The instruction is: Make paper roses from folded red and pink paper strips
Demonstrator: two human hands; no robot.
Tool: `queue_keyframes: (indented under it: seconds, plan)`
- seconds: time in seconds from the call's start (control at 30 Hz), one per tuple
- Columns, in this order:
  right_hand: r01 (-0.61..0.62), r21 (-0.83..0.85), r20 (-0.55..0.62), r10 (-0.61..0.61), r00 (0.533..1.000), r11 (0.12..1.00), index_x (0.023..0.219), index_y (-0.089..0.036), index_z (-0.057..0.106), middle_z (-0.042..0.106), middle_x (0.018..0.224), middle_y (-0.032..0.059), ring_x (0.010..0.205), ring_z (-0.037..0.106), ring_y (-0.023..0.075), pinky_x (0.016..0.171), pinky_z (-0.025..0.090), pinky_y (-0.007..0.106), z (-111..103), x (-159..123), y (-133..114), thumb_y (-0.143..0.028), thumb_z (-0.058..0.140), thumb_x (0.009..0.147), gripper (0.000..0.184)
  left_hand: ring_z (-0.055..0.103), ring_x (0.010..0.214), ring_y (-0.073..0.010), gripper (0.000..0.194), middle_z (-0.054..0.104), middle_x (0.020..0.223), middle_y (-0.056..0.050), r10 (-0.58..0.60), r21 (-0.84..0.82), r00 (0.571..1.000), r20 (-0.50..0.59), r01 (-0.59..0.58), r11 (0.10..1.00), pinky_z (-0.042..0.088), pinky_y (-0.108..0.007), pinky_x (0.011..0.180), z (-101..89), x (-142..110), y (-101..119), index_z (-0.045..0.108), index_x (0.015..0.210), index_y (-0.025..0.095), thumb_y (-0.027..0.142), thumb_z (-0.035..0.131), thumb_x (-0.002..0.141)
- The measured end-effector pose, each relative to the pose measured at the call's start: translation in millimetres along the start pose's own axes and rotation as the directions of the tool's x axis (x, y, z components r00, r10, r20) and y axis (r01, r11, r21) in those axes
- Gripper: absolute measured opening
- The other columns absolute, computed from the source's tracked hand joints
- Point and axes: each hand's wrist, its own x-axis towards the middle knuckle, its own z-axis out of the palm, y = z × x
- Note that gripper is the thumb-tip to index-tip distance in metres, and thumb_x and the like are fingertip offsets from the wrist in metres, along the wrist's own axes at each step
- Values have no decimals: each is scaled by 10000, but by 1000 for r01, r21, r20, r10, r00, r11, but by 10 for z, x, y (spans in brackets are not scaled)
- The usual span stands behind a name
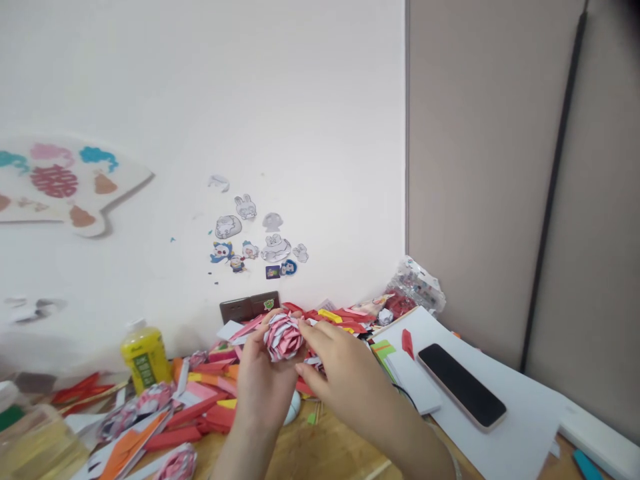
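A ball-shaped folded paper flower (283,337), pink and white, is held up over the table in front of me. My left hand (263,390) cups it from below and the left, with fingers curled behind it. From the right, my right hand (345,370) touches its edge with the fingertips, while the thumb is lower down beside it. Under and behind both hands spreads a pile of red, pink, orange and yellow folded paper strips (215,383). Another pink-and-white paper flower (176,463) lies at the bottom left.
A yellow drink bottle (145,357) stands at left, near a clear container (40,443) of yellowish liquid. On the right, a black-screened phone (463,385) lies on white paper (520,437). A brown case (250,307) and a plastic bag (417,287) are by the wall.
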Motion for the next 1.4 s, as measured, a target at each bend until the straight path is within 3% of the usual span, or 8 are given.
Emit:
queue_keyframes:
  seconds: [0.2, 0.37, 0.73, 0.97, 1.07, 1.17, 1.3, 1.4]
  plan:
    - [6, -30, 18, -5, 1000, 1000, 1350, -144, 383, 535, 1243, 128, 1117, 511, 262, 921, 436, 380, 14, 11, 34, -167, 520, 794, 573, 657, 778, -138, 225, 685, 849, -31, 8, 1, 999, 40, -8, 1000, 541, -245, 674, -43, 21, -21, 642, 861, 223, 185, 421, 863]
    - [-58, -14, 61, 59, 996, 998, 1385, -103, 313, 537, 1227, 162, 1097, 522, 274, 891, 458, 379, 86, 57, 9, -135, 532, 789, 636, 640, 734, -120, 315, 655, 809, -33, -11, -12, 1000, 9, 11, 1000, 538, -237, 677, -30, 45, -3, 637, 796, 186, 141, 339, 891]
    - [-19, 53, 18, 18, 1000, 998, 1375, -121, 332, 530, 1228, 145, 1112, 504, 258, 910, 437, 365, 144, 46, 34, -142, 531, 788, 620, 596, 595, -100, 307, 600, 646, -1, -40, -52, 996, 76, 44, 998, 527, -206, 601, -38, 78, -12, 586, 647, 173, 85, 358, 832]
    - [-30, 10, -59, 30, 998, 1000, 1273, -176, 463, 566, 1112, 103, 1023, 540, 247, 853, 450, 371, 63, 56, 147, -201, 589, 785, 505, 653, 738, -165, 260, 660, 732, -28, -53, -78, 999, 12, 54, 995, 549, -304, 671, -36, 65, -5, 615, 695, 185, 153, 410, 852]
    - [1, 11, -46, 0, 999, 1000, 1252, -206, 476, 561, 1086, 84, 995, 543, 233, 831, 457, 362, 31, 52, 147, -200, 616, 766, 506, 652, 718, -146, 228, 659, 730, -17, -33, -63, 999, 14, 34, 997, 549, -289, 659, -36, 51, -20, 638, 778, 191, 138, 428, 849]
    - [64, 38, -27, -63, 998, 997, 1274, -205, 449, 519, 1200, 84, 1087, 497, 224, 909, 423, 363, 9, 43, 140, -181, 632, 749, 556, 650, 717, -141, 216, 673, 785, -25, -24, 3, 1000, 5, 24, 1000, 547, -280, 639, -51, 43, -53, 643, 863, 188, 130, 435, 841]
    - [157, 74, -5, -157, 988, 985, 1327, -200, 389, 430, 1354, 74, 1233, 383, 217, 1024, 328, 376, 31, 51, 206, -176, 633, 741, 636, 644, 692, -139, 244, 680, 763, -48, -122, 31, 992, 22, 121, 992, 533, -274, 667, -58, 33, -82, 638, 770, 135, 150, 412, 861]
    - [158, 110, 4, -160, 987, 981, 1307, -203, 418, 481, 1316, 70, 1208, 419, 206, 1015, 335, 371, 60, 75, 294, -149, 606, 751, 590, 646, 724, -157, 262, 683, 765, -52, -182, 9, 978, 97, 182, 983, 521, -293, 702, -49, 24, -93, 639, 804, 131, 233, 412, 886]
